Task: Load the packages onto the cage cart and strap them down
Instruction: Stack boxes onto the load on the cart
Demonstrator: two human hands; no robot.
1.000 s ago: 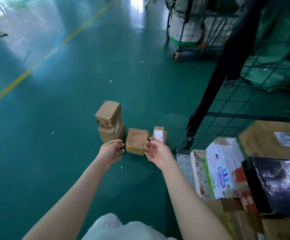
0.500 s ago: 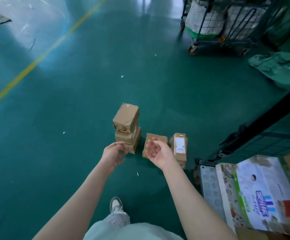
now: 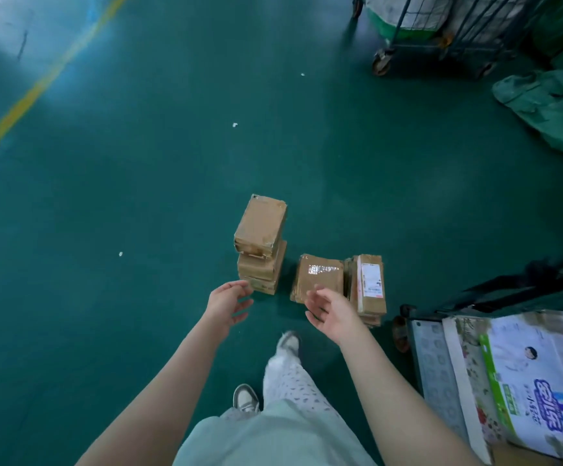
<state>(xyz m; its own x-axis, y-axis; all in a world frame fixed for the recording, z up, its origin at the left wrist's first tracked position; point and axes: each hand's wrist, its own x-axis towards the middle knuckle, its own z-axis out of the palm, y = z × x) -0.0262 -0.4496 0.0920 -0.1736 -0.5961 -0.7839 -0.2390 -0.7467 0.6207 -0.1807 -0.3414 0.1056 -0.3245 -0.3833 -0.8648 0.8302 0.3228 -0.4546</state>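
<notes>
The cage cart (image 3: 434, 361) stands close at our right, partly loaded. Our left hand (image 3: 228, 302) and right hand (image 3: 327, 312) hover empty, fingers loose, just short of three heaps on the floor (image 3: 139, 196): a left pile (image 3: 261, 230) three boxes high, a middle package (image 3: 318, 275), a labelled pile (image 3: 369, 284). We judge pick-up comes next: stoop and grip one

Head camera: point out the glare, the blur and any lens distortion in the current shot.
Head view: glare washes out the floor at top left and glints off the tape on the middle package; the forward shoe is motion-blurred; the printed box at the right edge looks smeared; the wide lens seems to bow the yellow line.
</notes>
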